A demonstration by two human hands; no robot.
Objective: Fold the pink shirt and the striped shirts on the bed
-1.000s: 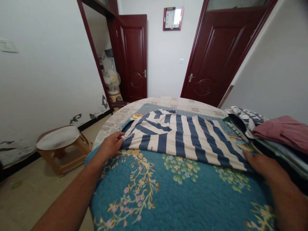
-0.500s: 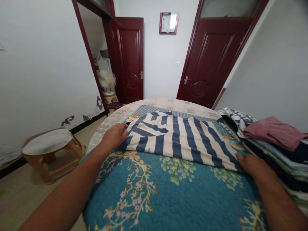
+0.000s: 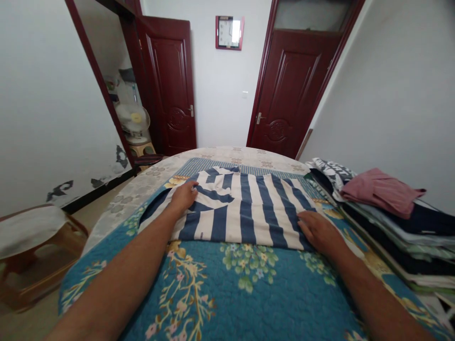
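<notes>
A garment with navy and cream stripes, which looks like a shirt (image 3: 234,227), lies spread sideways across the blue floral quilt (image 3: 284,293). My left hand (image 3: 184,196) is on its left part, fingers curled together at the fabric near a folded flap. A dark-edged piece of the garment, perhaps a sleeve, extends left beyond that wrist. At the garment's right part rests my right hand (image 3: 316,229), its fingers stretched out over the stripes and the thumb apart. The cloth beneath both palms is hidden.
A stack of folded clothes (image 3: 408,237) stands at the right, with a pink garment (image 3: 380,192) on top. The round table's patterned cover (image 3: 124,203) shows around the quilt. A stool (image 3: 31,237) stands at the lower left. Two dark red doors (image 3: 167,85) are behind.
Both hands have moved inward along the striped shirt, the left one rightward and the right one leftward. More cloth shows left of my left hand. The view has turned right.
</notes>
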